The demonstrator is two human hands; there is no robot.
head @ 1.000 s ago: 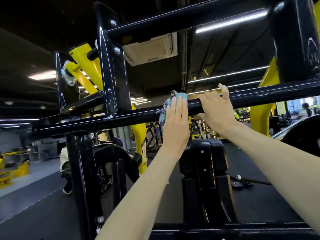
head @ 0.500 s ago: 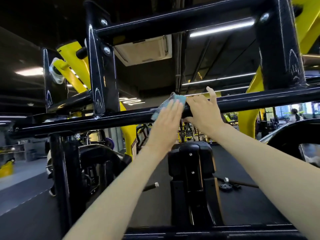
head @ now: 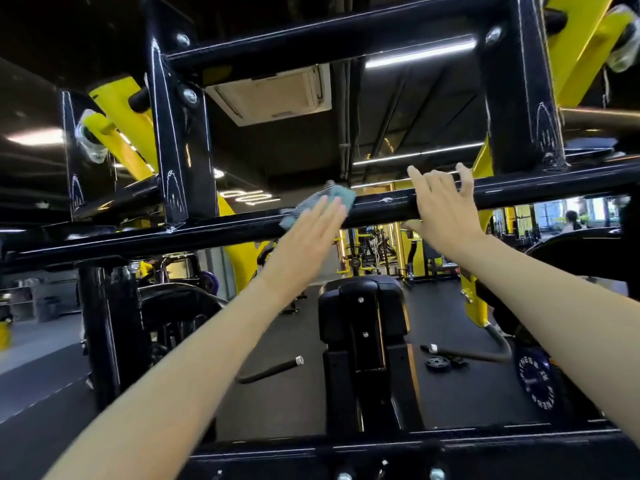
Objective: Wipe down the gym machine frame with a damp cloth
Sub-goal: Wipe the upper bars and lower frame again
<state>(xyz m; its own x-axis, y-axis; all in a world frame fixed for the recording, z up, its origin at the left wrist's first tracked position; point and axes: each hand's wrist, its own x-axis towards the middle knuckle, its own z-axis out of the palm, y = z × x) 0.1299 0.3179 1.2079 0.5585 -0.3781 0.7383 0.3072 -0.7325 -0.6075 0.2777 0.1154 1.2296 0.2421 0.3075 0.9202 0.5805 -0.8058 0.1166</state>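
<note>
A black horizontal frame bar [head: 221, 233] of the gym machine crosses the view at head height. A blue-green cloth [head: 337, 197] lies over the bar near its middle. My left hand [head: 308, 244] presses the cloth against the bar with straight fingers. My right hand [head: 441, 209] is on the same bar to the right, its fingers draped over the top and the thumb under the bar. A clear stretch of bar separates the two hands.
Two black uprights [head: 180, 133] [head: 519, 91] rise from the bar to an upper crossbar [head: 329, 39]. Yellow lever arms [head: 117, 123] stand at both sides. Below are a black padded seat column [head: 363, 327], a loose weight plate [head: 438, 362] on the floor and a lower frame rail [head: 381, 448].
My right hand has slid to the right along the bar, away from the cloth. My left hand keeps pressing the cloth near the bar's middle. The view has shifted.
</note>
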